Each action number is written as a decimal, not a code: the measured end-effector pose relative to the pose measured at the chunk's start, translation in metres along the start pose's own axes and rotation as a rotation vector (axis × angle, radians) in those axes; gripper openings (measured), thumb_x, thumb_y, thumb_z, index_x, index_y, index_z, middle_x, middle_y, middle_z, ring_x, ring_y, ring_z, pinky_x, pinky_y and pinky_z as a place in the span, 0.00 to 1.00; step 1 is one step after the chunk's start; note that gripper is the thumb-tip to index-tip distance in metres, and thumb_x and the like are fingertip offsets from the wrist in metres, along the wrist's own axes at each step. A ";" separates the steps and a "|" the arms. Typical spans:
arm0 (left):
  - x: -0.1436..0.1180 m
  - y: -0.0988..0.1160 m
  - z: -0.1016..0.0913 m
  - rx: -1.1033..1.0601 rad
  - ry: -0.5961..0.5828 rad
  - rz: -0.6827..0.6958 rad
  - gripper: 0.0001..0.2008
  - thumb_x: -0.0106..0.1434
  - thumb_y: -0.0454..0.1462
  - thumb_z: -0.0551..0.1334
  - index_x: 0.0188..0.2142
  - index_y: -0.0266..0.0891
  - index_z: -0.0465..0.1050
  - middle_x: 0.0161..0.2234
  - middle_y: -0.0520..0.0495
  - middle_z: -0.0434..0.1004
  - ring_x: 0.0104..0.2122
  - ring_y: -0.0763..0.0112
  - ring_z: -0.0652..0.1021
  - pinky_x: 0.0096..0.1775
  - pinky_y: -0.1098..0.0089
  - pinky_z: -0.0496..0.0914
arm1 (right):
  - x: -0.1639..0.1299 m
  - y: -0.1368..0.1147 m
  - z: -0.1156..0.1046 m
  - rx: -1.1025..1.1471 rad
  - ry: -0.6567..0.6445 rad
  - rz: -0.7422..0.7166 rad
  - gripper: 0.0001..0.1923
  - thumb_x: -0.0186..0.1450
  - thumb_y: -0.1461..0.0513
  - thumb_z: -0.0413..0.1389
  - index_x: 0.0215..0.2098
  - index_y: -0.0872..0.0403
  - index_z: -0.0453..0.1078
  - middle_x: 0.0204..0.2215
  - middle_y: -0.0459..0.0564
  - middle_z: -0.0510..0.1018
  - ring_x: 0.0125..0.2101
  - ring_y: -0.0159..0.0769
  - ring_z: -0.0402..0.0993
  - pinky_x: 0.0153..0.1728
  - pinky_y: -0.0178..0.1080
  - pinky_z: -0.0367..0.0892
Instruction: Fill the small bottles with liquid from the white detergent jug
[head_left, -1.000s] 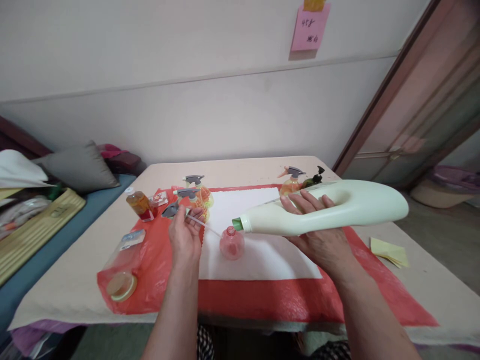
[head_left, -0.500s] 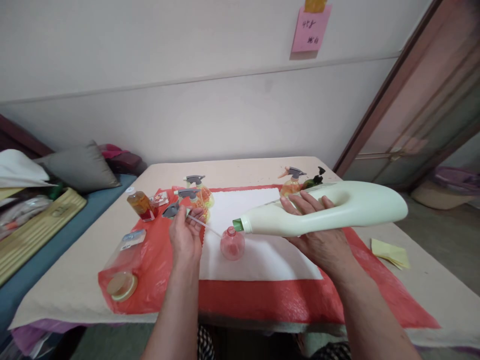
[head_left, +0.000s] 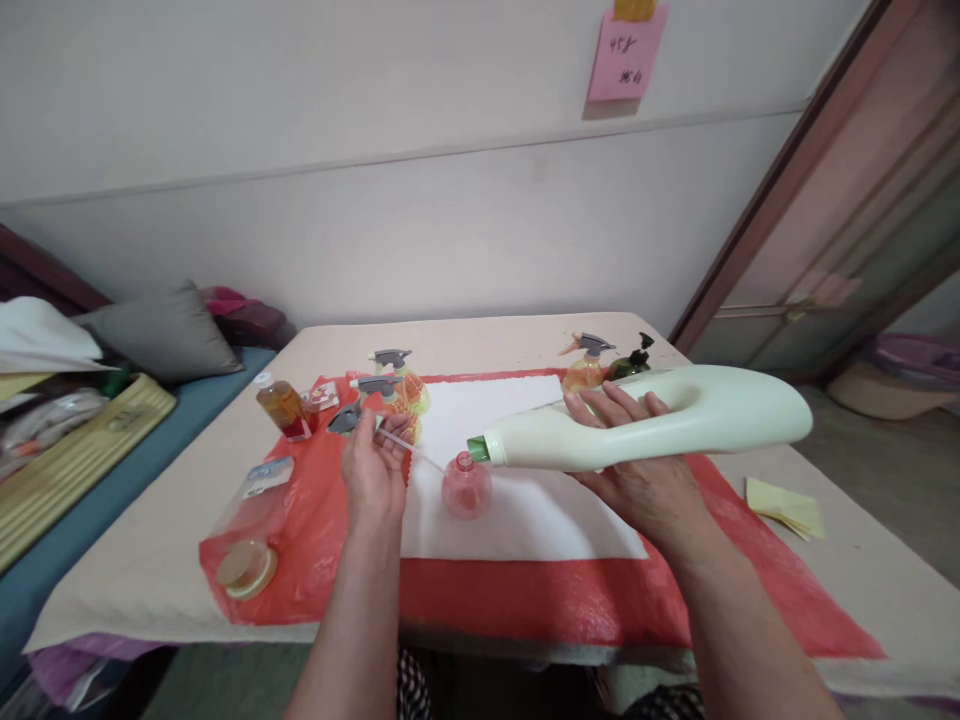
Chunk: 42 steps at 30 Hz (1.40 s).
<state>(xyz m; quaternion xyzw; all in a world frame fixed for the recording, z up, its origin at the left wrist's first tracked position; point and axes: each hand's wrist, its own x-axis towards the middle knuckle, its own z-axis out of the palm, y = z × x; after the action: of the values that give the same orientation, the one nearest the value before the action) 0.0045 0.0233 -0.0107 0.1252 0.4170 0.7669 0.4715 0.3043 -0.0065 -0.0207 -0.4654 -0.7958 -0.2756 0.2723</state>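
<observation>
My right hand [head_left: 637, 450] is wrapped round the handle of a large pale-green jug-like bottle [head_left: 720, 410], which lies tilted almost level. Its green spout points left, right at the mouth of a small round pink clear bottle [head_left: 466, 490]. That bottle stands upright on a white sheet [head_left: 525, 530]. Whether liquid flows between them I cannot tell. In my left hand [head_left: 375, 460] is a grey spray head [head_left: 345, 418], pinched by its collar. Its thin tube slants down right toward the pink bottle, outside it.
Spray bottles [head_left: 401, 385] stand behind my left hand, another spray bottle [head_left: 585, 365] and a dark pump bottle [head_left: 634, 358] at the back right. At left are an amber bottle [head_left: 283, 408] and a lidded clear jar [head_left: 247, 570]. Yellow papers [head_left: 784, 508] lie right. Red plastic [head_left: 540, 605] covers the table's middle.
Almost nothing differs. The whole view has shifted slightly, while both hands, the pale-green bottle and the spray head keep nearly the same places relative to the pink bottle.
</observation>
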 end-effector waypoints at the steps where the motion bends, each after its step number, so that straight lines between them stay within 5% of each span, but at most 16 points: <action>1: 0.000 0.000 0.000 -0.002 0.000 0.000 0.11 0.70 0.40 0.62 0.33 0.36 0.74 0.28 0.45 0.82 0.31 0.71 0.83 0.37 0.73 0.76 | 0.000 0.000 0.001 0.003 0.004 0.000 0.35 0.71 0.58 0.56 0.73 0.54 0.53 0.60 0.64 0.75 0.65 0.60 0.67 0.63 0.62 0.56; 42: 0.001 0.000 -0.003 -0.016 -0.023 0.026 0.10 0.68 0.42 0.65 0.34 0.36 0.74 0.30 0.45 0.81 0.32 0.71 0.83 0.39 0.72 0.75 | 0.003 -0.002 -0.004 0.002 -0.006 0.005 0.36 0.72 0.59 0.56 0.74 0.51 0.50 0.60 0.62 0.75 0.65 0.59 0.66 0.64 0.62 0.55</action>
<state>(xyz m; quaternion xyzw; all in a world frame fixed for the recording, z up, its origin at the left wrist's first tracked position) 0.0023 0.0226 -0.0132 0.1359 0.4036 0.7748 0.4673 0.3017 -0.0084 -0.0162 -0.4680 -0.7956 -0.2729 0.2712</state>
